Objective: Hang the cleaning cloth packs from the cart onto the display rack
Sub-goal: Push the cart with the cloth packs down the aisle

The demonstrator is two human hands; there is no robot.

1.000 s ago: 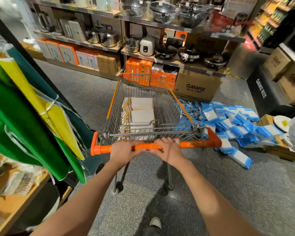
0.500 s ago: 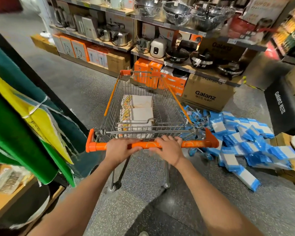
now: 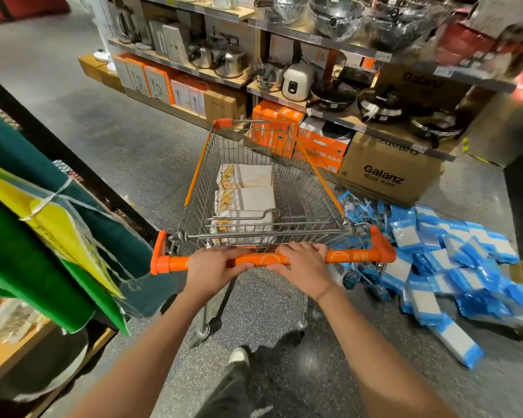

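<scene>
On speckled grey floor (image 3: 109, 137): cart (image 3: 302, 188), blue packs (image 3: 444, 267) beside

Wire-mesh shopping cart (image 3: 302, 188) with orange plastic corner trim and an orange handle bar (image 3: 272, 259), standing upright on the speckled grey floor. Inside the cart, against its left wall, lie flat white cleaning cloth packs (image 3: 244, 194) with yellow-printed labels at their left edges, laid in a row from the cart's far end toward its handle; the pack nearest the handle is partly hidden behind the folded wire child seat. Left of the cart stands a dark metal-framed display rack (image 3: 73, 164) with a mesh panel, bearing hung green, yellow and dark teal cloth packs (image 3: 43, 224).
</scene>
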